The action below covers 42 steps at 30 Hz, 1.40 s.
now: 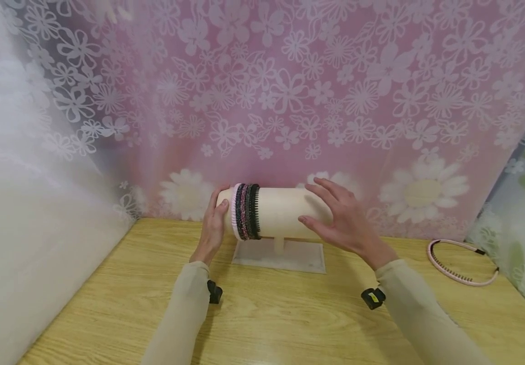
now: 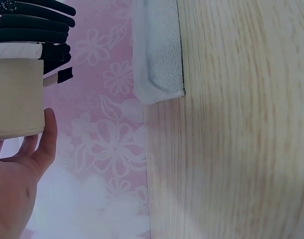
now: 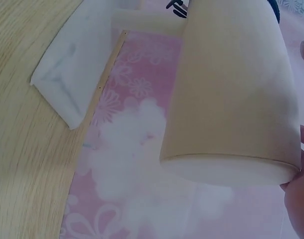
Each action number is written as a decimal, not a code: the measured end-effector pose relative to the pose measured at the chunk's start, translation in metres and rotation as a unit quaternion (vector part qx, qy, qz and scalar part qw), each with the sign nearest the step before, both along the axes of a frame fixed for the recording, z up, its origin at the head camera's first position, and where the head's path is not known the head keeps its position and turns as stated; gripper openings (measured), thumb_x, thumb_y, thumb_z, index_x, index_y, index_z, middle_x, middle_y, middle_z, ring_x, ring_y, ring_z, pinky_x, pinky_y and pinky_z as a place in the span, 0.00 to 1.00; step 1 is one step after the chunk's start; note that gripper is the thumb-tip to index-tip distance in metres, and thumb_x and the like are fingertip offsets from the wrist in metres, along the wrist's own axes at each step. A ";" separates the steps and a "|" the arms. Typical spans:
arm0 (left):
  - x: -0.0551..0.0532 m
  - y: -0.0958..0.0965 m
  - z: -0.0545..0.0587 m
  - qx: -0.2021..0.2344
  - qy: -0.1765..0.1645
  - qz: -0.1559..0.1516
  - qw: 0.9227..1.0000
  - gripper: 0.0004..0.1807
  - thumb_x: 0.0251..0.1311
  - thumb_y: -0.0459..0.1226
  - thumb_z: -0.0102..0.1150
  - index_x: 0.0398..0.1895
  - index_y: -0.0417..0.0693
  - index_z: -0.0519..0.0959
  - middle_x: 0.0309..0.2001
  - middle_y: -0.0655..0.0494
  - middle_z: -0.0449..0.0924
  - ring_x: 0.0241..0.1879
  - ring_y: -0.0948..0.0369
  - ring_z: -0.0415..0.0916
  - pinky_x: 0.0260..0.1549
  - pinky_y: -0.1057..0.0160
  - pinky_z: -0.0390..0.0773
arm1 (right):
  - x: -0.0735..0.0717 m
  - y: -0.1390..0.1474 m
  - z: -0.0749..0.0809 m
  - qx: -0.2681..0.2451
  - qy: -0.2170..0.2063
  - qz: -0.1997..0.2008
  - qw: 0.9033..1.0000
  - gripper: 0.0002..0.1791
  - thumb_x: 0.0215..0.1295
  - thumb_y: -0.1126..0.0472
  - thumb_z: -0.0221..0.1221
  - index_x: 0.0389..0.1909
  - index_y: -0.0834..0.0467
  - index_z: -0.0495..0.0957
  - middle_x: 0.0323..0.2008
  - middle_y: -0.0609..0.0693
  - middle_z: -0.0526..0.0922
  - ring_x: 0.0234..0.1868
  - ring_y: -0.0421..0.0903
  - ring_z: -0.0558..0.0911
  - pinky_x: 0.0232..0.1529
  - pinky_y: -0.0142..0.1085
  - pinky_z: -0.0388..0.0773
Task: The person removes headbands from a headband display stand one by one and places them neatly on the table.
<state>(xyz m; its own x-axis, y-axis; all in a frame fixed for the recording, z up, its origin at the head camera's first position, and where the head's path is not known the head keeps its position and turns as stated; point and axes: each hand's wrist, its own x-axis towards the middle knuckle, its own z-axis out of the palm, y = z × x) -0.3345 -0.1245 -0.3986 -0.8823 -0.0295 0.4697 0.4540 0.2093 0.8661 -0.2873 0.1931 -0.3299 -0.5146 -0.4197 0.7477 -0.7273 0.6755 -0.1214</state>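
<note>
A cream padded headband stand [image 1: 285,213] lies crosswise on a short post above its base [image 1: 299,258]. My left hand [image 1: 211,228] holds the stand's left end, thumb in front and other fingers partly hidden behind. Beside that hand several headbands sit round the stand: a pale pink one [image 1: 235,215] outermost, then dark glittery ones [image 1: 244,213], with a black toothed one [image 1: 255,213] innermost. At the right end my right hand [image 1: 346,220] has its fingers spread and holds nothing. In the right wrist view its fingertips are close to the stand's end [image 3: 231,99]; contact is unclear.
A pink toothed headband [image 1: 442,270] with dark tips lies on the wooden table [image 1: 267,314] at the right. Flowered pink cloth [image 1: 262,101] hangs right behind the stand, and pale cloth [image 1: 38,177] closes the left side.
</note>
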 end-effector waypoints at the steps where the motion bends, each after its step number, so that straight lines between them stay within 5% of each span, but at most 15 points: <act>1: 0.000 0.000 0.000 0.001 0.000 -0.003 1.000 0.27 0.74 0.55 0.37 0.74 0.69 0.65 0.63 0.49 0.74 0.45 0.51 0.75 0.39 0.54 0.77 | 0.000 0.000 -0.001 0.000 -0.001 -0.003 1.000 0.40 0.54 0.50 0.73 0.69 0.55 0.73 0.70 0.59 0.73 0.70 0.62 0.72 0.65 0.65 0.65; 13: 0.004 0.001 0.001 0.007 -0.004 -0.010 1.000 0.29 0.75 0.53 0.38 0.76 0.60 0.63 0.63 0.48 0.73 0.46 0.52 0.74 0.42 0.54 0.75 | -0.001 -0.008 0.006 0.049 -0.007 -0.050 0.998 0.38 0.57 0.42 0.70 0.67 0.54 0.75 0.67 0.58 0.77 0.65 0.61 0.77 0.61 0.61 0.68; 26: 0.001 -0.001 -0.002 0.000 -0.010 -0.014 1.000 0.28 0.76 0.55 0.37 0.76 0.66 0.63 0.64 0.46 0.72 0.45 0.52 0.73 0.40 0.55 0.75 | -0.006 -0.022 0.017 0.095 -0.038 -0.067 0.993 0.39 0.61 0.36 0.65 0.67 0.55 0.75 0.68 0.60 0.76 0.66 0.62 0.77 0.62 0.63 0.73; 30: 0.004 -0.001 0.004 -0.005 -0.016 -0.021 1.000 0.28 0.77 0.52 0.36 0.78 0.64 0.61 0.65 0.43 0.71 0.45 0.53 0.73 0.41 0.56 0.75 | -0.008 -0.029 0.021 0.092 -0.059 -0.060 0.992 0.39 0.62 0.35 0.64 0.67 0.56 0.74 0.67 0.59 0.76 0.67 0.61 0.77 0.63 0.63 0.72; 37: 0.028 0.002 0.029 -0.014 -0.023 -0.023 0.999 0.29 0.76 0.47 0.37 0.78 0.58 0.62 0.65 0.42 0.71 0.46 0.54 0.73 0.43 0.58 0.75 | -0.011 -0.044 0.024 0.094 -0.077 -0.053 0.991 0.39 0.62 0.35 0.64 0.67 0.56 0.75 0.67 0.57 0.77 0.65 0.60 0.78 0.63 0.61 0.72; 42: 0.029 0.001 0.031 -0.021 -0.023 -0.021 0.999 0.29 0.75 0.48 0.38 0.78 0.59 0.62 0.68 0.43 0.70 0.50 0.50 0.73 0.45 0.57 0.74 | -0.014 -0.053 0.024 0.098 -0.079 -0.049 0.991 0.39 0.62 0.34 0.64 0.67 0.54 0.75 0.65 0.55 0.79 0.64 0.57 0.79 0.61 0.60 0.73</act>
